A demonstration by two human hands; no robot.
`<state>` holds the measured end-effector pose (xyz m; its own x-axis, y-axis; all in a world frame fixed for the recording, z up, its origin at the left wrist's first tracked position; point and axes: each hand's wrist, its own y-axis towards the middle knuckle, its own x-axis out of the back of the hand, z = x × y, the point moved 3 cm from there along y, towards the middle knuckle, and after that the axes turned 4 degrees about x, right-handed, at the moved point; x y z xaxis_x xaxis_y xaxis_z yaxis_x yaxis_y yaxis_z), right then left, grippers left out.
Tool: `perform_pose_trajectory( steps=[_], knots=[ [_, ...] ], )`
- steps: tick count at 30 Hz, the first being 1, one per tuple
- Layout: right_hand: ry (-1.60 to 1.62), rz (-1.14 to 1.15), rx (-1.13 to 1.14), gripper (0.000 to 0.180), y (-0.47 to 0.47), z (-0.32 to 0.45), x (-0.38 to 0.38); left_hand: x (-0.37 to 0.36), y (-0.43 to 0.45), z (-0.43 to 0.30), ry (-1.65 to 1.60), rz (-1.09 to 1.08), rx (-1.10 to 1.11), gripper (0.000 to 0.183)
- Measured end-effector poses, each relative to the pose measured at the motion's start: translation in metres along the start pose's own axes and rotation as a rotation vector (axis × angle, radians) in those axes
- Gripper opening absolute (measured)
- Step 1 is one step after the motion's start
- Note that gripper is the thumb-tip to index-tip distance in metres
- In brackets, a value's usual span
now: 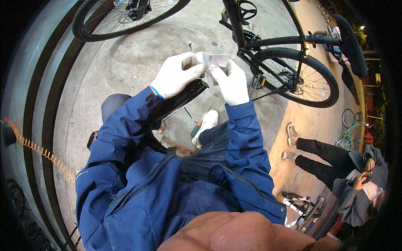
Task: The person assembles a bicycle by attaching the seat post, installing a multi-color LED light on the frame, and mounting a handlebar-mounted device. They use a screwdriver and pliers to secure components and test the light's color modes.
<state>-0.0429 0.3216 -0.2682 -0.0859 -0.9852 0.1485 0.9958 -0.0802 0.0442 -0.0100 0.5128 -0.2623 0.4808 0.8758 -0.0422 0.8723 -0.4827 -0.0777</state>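
Both my hands wear white knit gloves and meet above the floor. My left hand [177,75] pinches one side of a small, thin whitish packet or piece of paper [216,59]. My right hand [230,81] grips its other side between thumb and fingers. What the packet holds, if anything, cannot be seen. A long curved black part [188,95], perhaps a bicycle mudguard, lies under my left hand and forearm. Below the hands, a screwdriver with a green and red handle [196,129] lies on the floor against my white shoe [209,124].
A black bicycle [273,40] stands on its kickstand at the upper right, and a bicycle wheel [125,31] is at the upper left. A person in dark trousers [323,157] stands at the right with a phone. An orange coiled hose [40,150] hangs at the left.
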Motion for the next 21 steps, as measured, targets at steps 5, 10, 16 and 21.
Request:
perform_pose_trajectory(
  steps=[5, 10, 16, 21],
  knots=[
    [0.017, -0.170, 0.193, 0.021, 0.009, 0.003, 0.012, 0.002, -0.004, -0.003, 0.047, -0.020, -0.009, 0.026],
    [0.223, -0.484, 0.141, 0.017, 0.022, 0.009, 0.072, 0.017, -0.009, -0.002, 0.009, -0.157, -0.004, 0.028],
    [0.552, -0.031, -0.111, 0.023, 0.014, -0.026, 0.025, 0.001, 0.003, 0.010, 0.057, -0.090, -0.010, 0.024],
    [1.241, 0.173, -0.201, 0.033, 0.010, -0.025, -0.011, -0.007, 0.004, 0.006, 0.342, -0.158, 0.016, 0.036]
  ],
)
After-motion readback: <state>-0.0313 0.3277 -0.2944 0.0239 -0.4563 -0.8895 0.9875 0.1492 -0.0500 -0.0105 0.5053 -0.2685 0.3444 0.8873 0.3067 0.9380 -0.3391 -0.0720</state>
